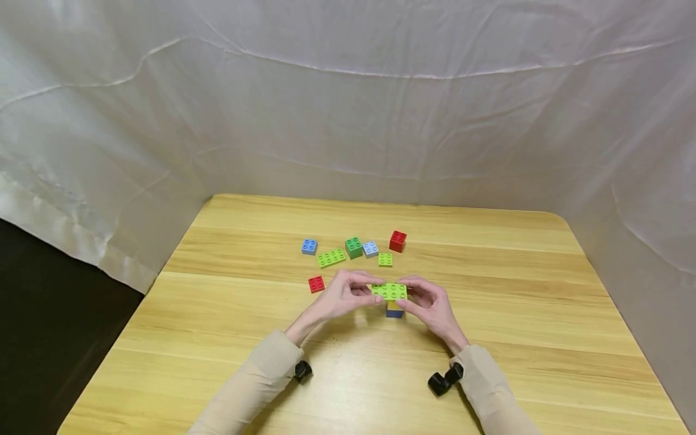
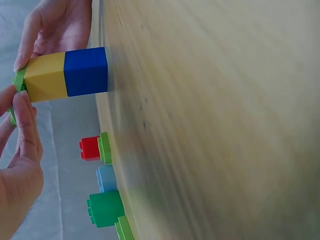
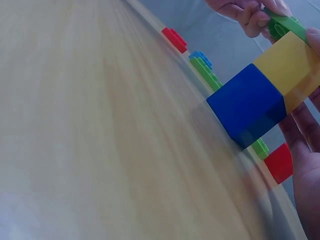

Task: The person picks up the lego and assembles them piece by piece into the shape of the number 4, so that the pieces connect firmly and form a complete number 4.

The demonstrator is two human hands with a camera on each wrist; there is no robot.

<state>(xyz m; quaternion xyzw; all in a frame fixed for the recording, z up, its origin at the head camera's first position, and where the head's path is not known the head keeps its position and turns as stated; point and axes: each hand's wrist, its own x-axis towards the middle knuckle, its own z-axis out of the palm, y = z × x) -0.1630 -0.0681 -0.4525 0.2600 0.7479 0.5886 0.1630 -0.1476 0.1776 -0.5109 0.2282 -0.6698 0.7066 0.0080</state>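
Note:
A thin lime-green eight-stud toy brick (image 1: 389,291) lies flat on top of a yellow block (image 2: 46,76). Under the yellow block a dark blue block (image 2: 86,71) stands on the table, so the three form a small tower. My left hand (image 1: 348,294) pinches the green brick's left end, which juts out past the yellow block, between thumb and fingers. From the other side my right hand (image 1: 432,307) pinches its right end, thumb at the near edge. In the right wrist view, hollow tubes show under the overhanging end of the green brick.
Behind the tower lie a blue brick (image 1: 309,246), a long lime brick (image 1: 331,258), a green brick (image 1: 353,248), a light blue brick (image 1: 370,249), a small lime brick (image 1: 385,260) and a red brick (image 1: 397,241). A flat red brick (image 1: 316,284) sits left of my left hand.

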